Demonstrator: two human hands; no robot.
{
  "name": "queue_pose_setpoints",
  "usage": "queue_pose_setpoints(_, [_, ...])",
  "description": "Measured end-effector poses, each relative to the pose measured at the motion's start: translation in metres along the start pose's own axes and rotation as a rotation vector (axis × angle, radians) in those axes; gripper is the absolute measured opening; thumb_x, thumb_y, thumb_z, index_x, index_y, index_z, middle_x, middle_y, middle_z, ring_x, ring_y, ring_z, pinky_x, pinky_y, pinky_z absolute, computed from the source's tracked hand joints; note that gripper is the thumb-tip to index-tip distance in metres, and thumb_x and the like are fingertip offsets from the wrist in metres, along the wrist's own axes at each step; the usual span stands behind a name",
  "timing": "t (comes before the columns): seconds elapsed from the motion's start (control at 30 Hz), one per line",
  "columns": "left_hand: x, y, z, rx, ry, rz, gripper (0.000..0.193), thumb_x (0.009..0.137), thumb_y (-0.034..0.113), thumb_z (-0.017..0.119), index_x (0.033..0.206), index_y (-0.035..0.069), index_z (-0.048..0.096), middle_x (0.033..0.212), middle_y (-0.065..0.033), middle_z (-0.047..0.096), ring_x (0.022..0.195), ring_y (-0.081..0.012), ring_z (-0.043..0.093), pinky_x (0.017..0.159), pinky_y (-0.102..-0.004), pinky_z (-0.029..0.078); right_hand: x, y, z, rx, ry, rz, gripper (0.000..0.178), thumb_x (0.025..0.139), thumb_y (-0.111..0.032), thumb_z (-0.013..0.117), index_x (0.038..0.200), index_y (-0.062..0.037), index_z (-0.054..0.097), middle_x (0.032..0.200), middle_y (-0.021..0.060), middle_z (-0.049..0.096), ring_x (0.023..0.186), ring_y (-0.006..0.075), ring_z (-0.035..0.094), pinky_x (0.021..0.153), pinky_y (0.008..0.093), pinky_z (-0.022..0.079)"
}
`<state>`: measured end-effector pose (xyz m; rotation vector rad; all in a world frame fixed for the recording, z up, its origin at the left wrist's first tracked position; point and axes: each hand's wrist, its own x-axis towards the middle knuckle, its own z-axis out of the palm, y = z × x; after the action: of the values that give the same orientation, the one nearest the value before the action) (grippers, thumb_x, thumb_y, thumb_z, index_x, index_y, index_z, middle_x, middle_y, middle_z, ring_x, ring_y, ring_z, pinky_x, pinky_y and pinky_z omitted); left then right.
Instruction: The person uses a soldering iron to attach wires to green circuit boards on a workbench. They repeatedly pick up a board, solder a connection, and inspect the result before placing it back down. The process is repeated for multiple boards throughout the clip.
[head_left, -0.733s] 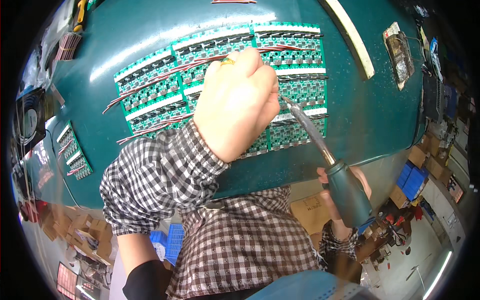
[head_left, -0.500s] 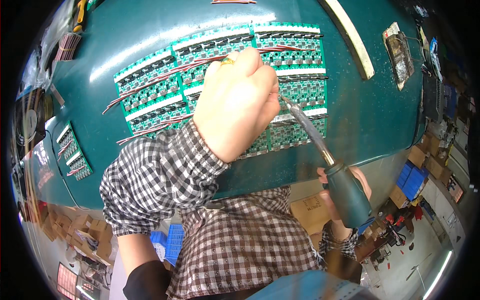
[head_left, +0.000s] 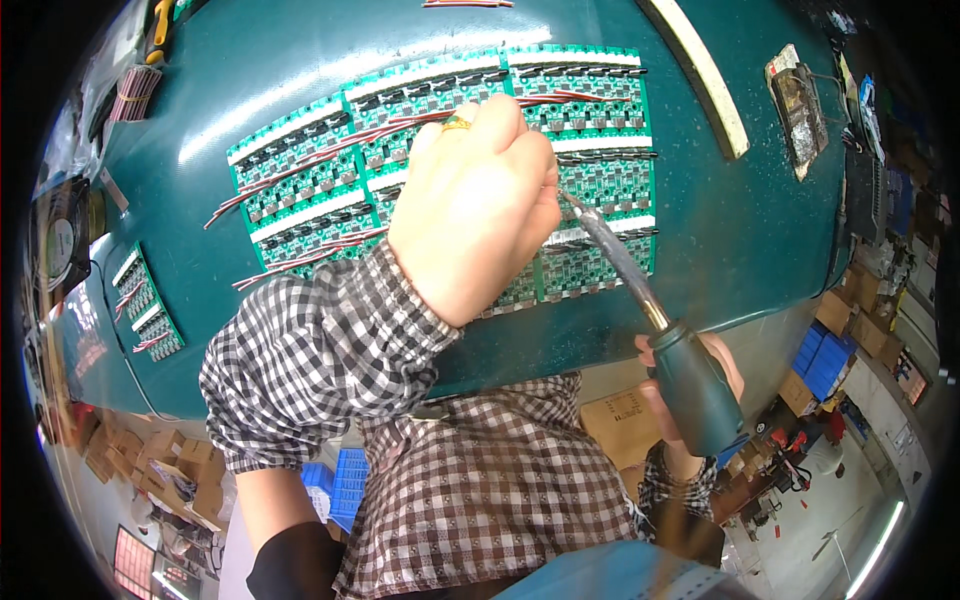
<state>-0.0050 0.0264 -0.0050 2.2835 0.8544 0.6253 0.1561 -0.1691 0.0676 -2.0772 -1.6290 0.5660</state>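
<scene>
My left hand (head_left: 480, 195) rests closed over the middle of a panel of green circuit boards (head_left: 600, 180), a ring on one finger. Its fingertips are bent down and mostly hidden, so what they pinch cannot be made out. A soldering iron (head_left: 695, 385) with a dark green handle is gripped by my right hand (head_left: 657, 405) at the lower right. The iron's tip points up and left, close beside my left fingertips over the boards. Red, white and black wires (head_left: 300, 165) lie across the rows, some passing under my left hand.
A small separate board strip (head_left: 150, 305) lies at the table's left. A pale curved bar (head_left: 700, 80) and a dirty metal-and-dark block (head_left: 797, 110) are at the upper right. Bundled wires (head_left: 135, 93) and a yellow-handled tool (head_left: 160, 30) sit at the upper left.
Both hands and the soldering iron stay nearly in place. The right end of the red wires beyond my left hand has shifted slightly left.
</scene>
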Motion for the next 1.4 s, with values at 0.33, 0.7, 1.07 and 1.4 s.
queue_pose_setpoints(0.33, [0.0,0.0,-0.002,-0.012,-0.007,-0.004,0.014,0.068,0.003,0.067,0.077,0.006,0.056,0.077,-0.0069,0.048,0.077,-0.0248,0.052,0.065,-0.0358,0.039,-0.002,-0.001,-0.003,0.052,-0.039,0.073,0.045,0.079,-0.035,0.072,0.098,0.0039,0.061,0.083,0.0135,0.068,0.075,0.0195,0.065,0.068,0.0298,0.051])
queue_pose_setpoints(0.7, [0.0,-0.003,0.001,-0.041,0.005,0.015,0.013,0.068,0.003,0.067,0.076,0.005,0.057,0.076,-0.0082,0.049,0.075,-0.0266,0.052,0.063,-0.0368,0.041,0.0,-0.001,-0.007,0.004,-0.08,0.046,0.05,0.078,-0.036,0.074,0.1,0.0063,0.059,0.085,0.0146,0.068,0.076,0.0201,0.067,0.069,0.0291,0.053])
queue_pose_setpoints(1.07, [0.0,-0.002,-0.001,-0.032,0.001,0.004,0.013,0.068,0.002,0.066,0.076,0.005,0.057,0.076,-0.0079,0.049,0.075,-0.0263,0.052,0.063,-0.0368,0.04,-0.009,0.004,-0.011,0.398,-0.007,0.323,0.046,0.069,-0.018,0.08,0.104,0.002,0.059,0.089,0.0126,0.066,0.079,0.024,0.066,0.066,0.0319,0.055])
queue_pose_setpoints(1.4, [-0.002,0.0,0.0,0.008,0.007,-0.008,0.014,0.068,0.004,0.066,0.077,0.007,0.056,0.077,-0.0066,0.047,0.077,-0.0248,0.051,0.064,-0.0356,0.038,-0.003,0.002,-0.021,0.667,0.011,0.515,0.053,0.072,-0.012,0.077,0.113,0.0078,0.05,0.093,0.0181,0.067,0.086,0.0251,0.068,0.073,0.0328,0.057])
